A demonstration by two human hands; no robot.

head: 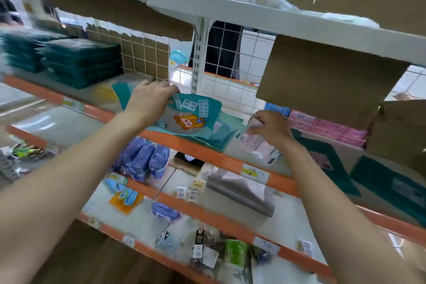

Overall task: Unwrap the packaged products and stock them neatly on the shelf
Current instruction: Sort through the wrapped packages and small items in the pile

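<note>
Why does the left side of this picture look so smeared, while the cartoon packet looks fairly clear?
In the head view, motion blur streaks the teal stacks at far left; the cartoon packet under the left hand stays readable near the centre; the wide lens bends the shelf edges; the right hand is slightly soft.

Left hand (149, 97) grips teal packet (196, 113); right hand (270, 127) pinches pink packet (251, 139).

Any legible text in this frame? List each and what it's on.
None readable.
White barcode stickers on the teal cartoon packet: too blurred.
Yellow shelf price tag on the orange shelf edge: characters unreadable.
Pink packet label: too small.
</note>
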